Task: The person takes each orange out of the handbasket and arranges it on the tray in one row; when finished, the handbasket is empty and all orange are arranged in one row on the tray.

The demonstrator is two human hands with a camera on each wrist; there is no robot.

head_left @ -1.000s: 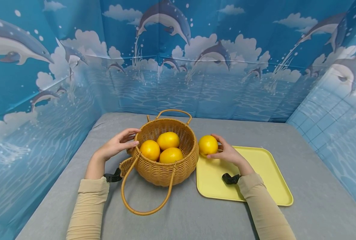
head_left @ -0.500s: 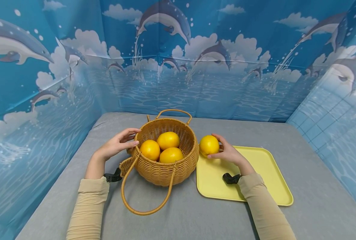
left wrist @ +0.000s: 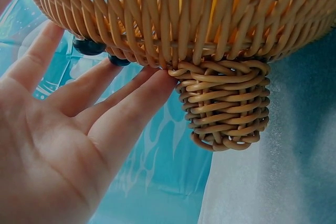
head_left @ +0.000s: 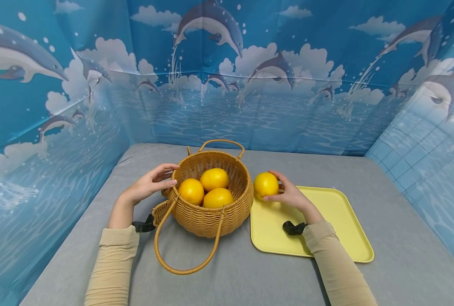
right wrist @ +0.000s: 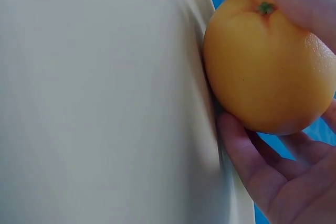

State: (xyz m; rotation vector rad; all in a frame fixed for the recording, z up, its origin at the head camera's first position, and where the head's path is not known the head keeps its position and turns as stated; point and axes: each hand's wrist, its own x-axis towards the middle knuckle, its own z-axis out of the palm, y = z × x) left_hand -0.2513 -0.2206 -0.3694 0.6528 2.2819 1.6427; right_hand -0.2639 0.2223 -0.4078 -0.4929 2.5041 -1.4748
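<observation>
My right hand grips an orange between thumb and fingers, just right of the wicker basket. The right wrist view has this orange with its green stem mark, close against the pale tray surface. Three similar oranges lie inside the basket. At the basket's left side my left hand touches the rim with thumb and fingertips. Seen from the left wrist, the left hand has fairly straight fingers against the woven wall, near a small wicker foot-like piece.
A yellow tray lies right of the basket, under my right forearm. One basket handle hangs forward onto the grey cloth, while the other handle stands at the back. A dolphin-print curtain encloses the table's back and sides.
The right hand and its orange have shifted only very slightly sideways. The left hand, the basket and the oranges in it stay in place.
</observation>
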